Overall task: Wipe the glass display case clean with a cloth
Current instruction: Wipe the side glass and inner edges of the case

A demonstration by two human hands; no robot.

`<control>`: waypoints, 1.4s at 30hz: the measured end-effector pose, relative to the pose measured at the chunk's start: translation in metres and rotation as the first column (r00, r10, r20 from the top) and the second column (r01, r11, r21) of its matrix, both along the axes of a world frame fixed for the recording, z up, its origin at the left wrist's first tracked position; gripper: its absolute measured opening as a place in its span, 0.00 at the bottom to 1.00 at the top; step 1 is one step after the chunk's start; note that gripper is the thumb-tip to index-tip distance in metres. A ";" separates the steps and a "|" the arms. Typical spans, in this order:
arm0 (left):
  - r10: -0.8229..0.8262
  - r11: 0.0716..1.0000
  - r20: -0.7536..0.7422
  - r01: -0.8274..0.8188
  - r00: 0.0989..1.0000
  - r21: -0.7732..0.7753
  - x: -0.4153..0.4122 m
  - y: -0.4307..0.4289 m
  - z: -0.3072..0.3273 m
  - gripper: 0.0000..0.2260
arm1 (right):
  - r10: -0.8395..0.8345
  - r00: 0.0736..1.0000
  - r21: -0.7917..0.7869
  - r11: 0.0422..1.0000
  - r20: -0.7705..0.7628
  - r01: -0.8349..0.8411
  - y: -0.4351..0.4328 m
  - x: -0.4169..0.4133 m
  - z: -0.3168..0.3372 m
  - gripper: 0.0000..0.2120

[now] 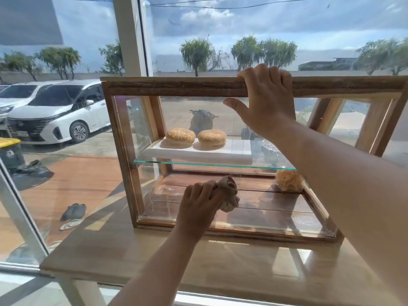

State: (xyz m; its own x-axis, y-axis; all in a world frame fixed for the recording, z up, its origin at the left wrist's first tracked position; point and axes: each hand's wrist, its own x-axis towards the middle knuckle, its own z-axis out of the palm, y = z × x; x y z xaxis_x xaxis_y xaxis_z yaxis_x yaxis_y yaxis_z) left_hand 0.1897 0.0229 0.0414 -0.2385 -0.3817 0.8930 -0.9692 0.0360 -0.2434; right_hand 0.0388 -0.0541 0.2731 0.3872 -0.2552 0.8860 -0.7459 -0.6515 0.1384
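A wooden-framed glass display case stands on a light wooden table by the window. My left hand grips a crumpled beige cloth and presses it against the lower front glass. My right hand holds the case's top wooden rail, fingers curled over it and thumb on the glass side. Inside, two sesame bagels lie on a white board on a glass shelf. A pale frilly pastry sits on the case floor at the right.
The table edge runs close below the case front. A large window with a white frame is right behind the case. Outside stand white cars, a parked scooter, a yellow-lidded bin and shoes on the pavement.
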 end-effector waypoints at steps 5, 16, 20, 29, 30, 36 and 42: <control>0.034 0.998 -0.134 -0.041 0.990 -0.055 -0.010 -0.005 0.036 0.18 | 0.004 1.000 0.007 1.000 -0.002 -0.004 0.000 0.000 0.000 0.25; 0.006 0.999 -0.041 -0.004 0.999 0.043 -0.004 -0.003 0.011 0.12 | 0.013 1.000 -0.005 1.000 0.008 -0.013 -0.001 0.001 0.000 0.23; 0.009 0.999 0.080 -0.013 0.997 0.052 0.003 0.000 0.006 0.04 | 0.012 1.000 -0.012 1.000 0.006 -0.012 -0.002 0.000 0.000 0.24; 0.053 0.990 -0.140 -0.070 0.989 -0.119 -0.011 -0.016 0.065 0.15 | 0.021 1.000 -0.017 1.000 0.014 -0.021 -0.001 0.000 -0.001 0.24; 0.039 0.993 -0.116 -0.051 0.992 -0.102 -0.012 -0.015 0.058 0.16 | 0.015 1.000 -0.019 1.000 0.012 -0.015 -0.001 0.000 -0.001 0.25; 0.053 0.992 -0.086 -0.062 0.995 -0.113 -0.003 -0.015 0.070 0.17 | 0.004 1.000 -0.031 1.000 0.002 -0.004 -0.002 0.000 -0.003 0.25; 0.034 0.989 -0.069 -0.043 0.997 -0.145 0.000 -0.019 0.085 0.14 | 0.014 1.000 -0.028 1.000 0.006 -0.014 -0.002 -0.001 -0.002 0.25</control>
State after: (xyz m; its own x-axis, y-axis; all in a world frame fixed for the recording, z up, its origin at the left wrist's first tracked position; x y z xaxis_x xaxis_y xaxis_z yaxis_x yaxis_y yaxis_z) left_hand 0.1899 0.0038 0.1263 -0.1647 -0.2539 0.9531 -0.9834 -0.0328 -0.1787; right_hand 0.0382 -0.0564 0.2711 0.3847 -0.2246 0.8953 -0.7379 -0.6575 0.1522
